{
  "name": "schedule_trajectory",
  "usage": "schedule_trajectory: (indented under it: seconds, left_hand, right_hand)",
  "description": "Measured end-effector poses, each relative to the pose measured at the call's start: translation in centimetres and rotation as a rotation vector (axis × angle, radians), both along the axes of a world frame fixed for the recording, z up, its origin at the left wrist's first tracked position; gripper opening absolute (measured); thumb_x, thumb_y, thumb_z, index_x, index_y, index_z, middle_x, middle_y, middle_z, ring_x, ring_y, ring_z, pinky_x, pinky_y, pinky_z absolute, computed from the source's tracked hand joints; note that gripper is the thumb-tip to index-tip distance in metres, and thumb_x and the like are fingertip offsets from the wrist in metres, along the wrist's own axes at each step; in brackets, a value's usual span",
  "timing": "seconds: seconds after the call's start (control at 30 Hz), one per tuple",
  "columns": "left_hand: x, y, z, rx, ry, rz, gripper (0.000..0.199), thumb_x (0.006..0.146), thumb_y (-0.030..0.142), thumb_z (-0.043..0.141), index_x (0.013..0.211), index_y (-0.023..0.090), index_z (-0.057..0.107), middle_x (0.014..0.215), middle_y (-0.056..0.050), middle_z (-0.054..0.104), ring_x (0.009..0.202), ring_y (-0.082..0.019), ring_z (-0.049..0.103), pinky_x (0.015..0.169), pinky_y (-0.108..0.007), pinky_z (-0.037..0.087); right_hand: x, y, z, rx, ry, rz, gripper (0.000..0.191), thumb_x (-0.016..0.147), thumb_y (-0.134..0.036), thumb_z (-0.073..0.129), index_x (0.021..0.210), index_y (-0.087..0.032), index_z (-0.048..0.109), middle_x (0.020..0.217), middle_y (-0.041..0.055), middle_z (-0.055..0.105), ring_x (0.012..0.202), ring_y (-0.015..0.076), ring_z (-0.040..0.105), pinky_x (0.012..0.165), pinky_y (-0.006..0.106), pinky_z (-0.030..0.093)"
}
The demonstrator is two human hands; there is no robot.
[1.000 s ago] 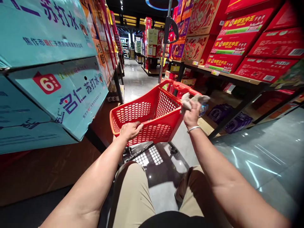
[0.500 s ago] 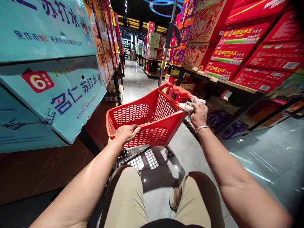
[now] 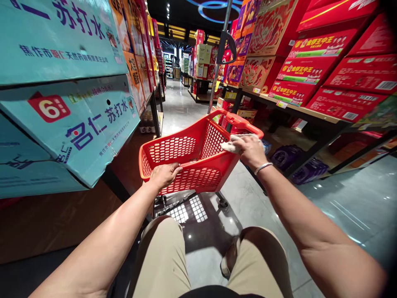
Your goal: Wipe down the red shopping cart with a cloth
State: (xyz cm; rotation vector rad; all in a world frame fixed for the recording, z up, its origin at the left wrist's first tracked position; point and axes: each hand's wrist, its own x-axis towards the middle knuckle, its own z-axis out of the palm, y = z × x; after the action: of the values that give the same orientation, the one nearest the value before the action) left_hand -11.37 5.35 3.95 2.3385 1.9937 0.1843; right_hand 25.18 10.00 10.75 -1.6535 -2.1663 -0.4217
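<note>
A red plastic shopping cart [image 3: 198, 174] with perforated basket walls stands in front of my knees, turned so its handle [image 3: 240, 121] is at the right. My left hand [image 3: 164, 174] is closed over the basket's near rim, toward its left end. A pale, crumpled cloth [image 3: 232, 145] is under my right hand [image 3: 252, 150], which wears a bracelet at the wrist. Its fingers press the cloth onto the cart's rim just below the handle. I see no goods inside the basket from here.
Stacked blue cartons [image 3: 68, 120] jut out close on the left. Red boxes [image 3: 313, 70] fill a shelf [image 3: 310, 109] at the right, with purple packs [image 3: 283, 156] below. A metal pole [image 3: 221, 58] rises behind the cart. The tiled aisle [image 3: 175, 103] runs ahead.
My right hand has slid left with the cloth, from the handle's end onto the near rim. My left hand still holds the rim, and the cart has hardly moved.
</note>
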Motion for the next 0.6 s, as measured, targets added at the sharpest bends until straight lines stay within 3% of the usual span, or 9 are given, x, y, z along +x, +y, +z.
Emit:
schedule_trajectory:
  seconds: [0.13,0.27,0.37,0.47,0.6]
  left_hand:
    - [1.0,-0.2,1.0,-0.03,0.028,-0.015,0.053,0.1,0.054,0.023,0.112,0.027,0.067,0.107,-0.01,0.076,0.103,-0.031,0.069,0.086,-0.039,0.048]
    - [5.2,-0.7,2.3,0.029,0.115,0.026,0.037,0.097,0.036,0.037,0.113,0.015,0.064,0.114,-0.018,0.071,0.108,-0.034,0.065,0.1,-0.05,0.04]
    - [9.4,-0.5,2.3,0.013,-0.024,-0.039,0.048,0.093,0.038,0.047,0.136,0.016,0.051,0.131,-0.018,0.063,0.117,-0.033,0.06,0.101,-0.048,0.04]
    - [12.7,0.4,1.3,0.113,-0.115,-0.128,0.064,0.091,0.045,0.053,0.148,0.018,0.039,0.14,-0.016,0.056,0.125,-0.033,0.053,0.105,-0.047,0.037]
    - [14.0,1.4,-0.1,0.207,-0.149,-0.141,0.067,0.086,0.041,0.058,0.147,0.02,0.039,0.138,-0.013,0.056,0.123,-0.031,0.051,0.106,-0.046,0.034]
  right_hand:
    - [2.5,1.3,2.0,-0.031,0.023,-0.202,0.037,0.095,-0.023,0.049,0.123,-0.033,0.07,0.129,0.0069,0.061,0.119,0.0292,0.045,0.091,0.042,0.035]
    - [0.5,0.9,1.9,-0.092,-0.095,-0.198,0.038,0.099,-0.029,0.043,0.131,-0.03,0.065,0.123,0.011,0.062,0.114,0.0306,0.048,0.088,0.045,0.035]
    - [-2.0,-0.1,1.1,-0.085,-0.176,-0.174,0.042,0.101,-0.027,0.037,0.135,-0.029,0.061,0.126,0.0129,0.062,0.112,0.032,0.047,0.088,0.048,0.033]
    - [-4.5,-1.2,0.0,-0.088,-0.25,-0.078,0.045,0.103,-0.028,0.03,0.139,-0.029,0.057,0.13,0.0131,0.061,0.113,0.0332,0.046,0.089,0.05,0.031]
    - [-6.9,-2.4,-1.9,-0.078,-0.318,0.099,0.047,0.104,-0.029,0.026,0.143,-0.027,0.052,0.13,0.0121,0.061,0.115,0.0319,0.045,0.09,0.048,0.03]
